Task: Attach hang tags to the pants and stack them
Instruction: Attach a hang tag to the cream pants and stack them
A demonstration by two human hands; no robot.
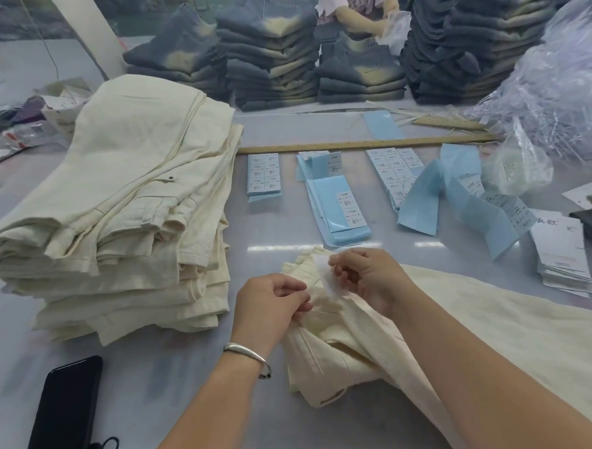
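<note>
Smooth, pale grey and faintly glossy, our worktop [179, 374] mirrors strips of ceiling light near its middle. At 6 o'clock lies the cream pair of pants [355, 344] we are working on, a ribbed, twill-like cloth bunched into soft folds at the waistband, its leg spreading out toward 4 o'clock. Our left hand [269, 303] has its fingers curled, pinching the fabric edge at the waistband; our right hand [367, 277], just beside it, pinches a small, thin white tag [328, 277] against the same bunched cloth. At 9 to 10 o'clock sits a thick stack of folded cream pants [122, 212], coarser-looking, with raised seams and layered hems. Toward 12 o'clock, flat light-blue sheets of printed stickers [264, 174] lie in rows below a long wooden ruler [366, 144]. At 3 o'clock a fanned pile of stiff white card hang tags [560, 255] rests on the worktop. Beyond the ruler stand blocks of folded dark, faded jeans [272, 54], and crinkled clear plastic bags [554, 83] heap up at 2 o'clock. A slim black phone [64, 418] lies at 7 o'clock.
</note>
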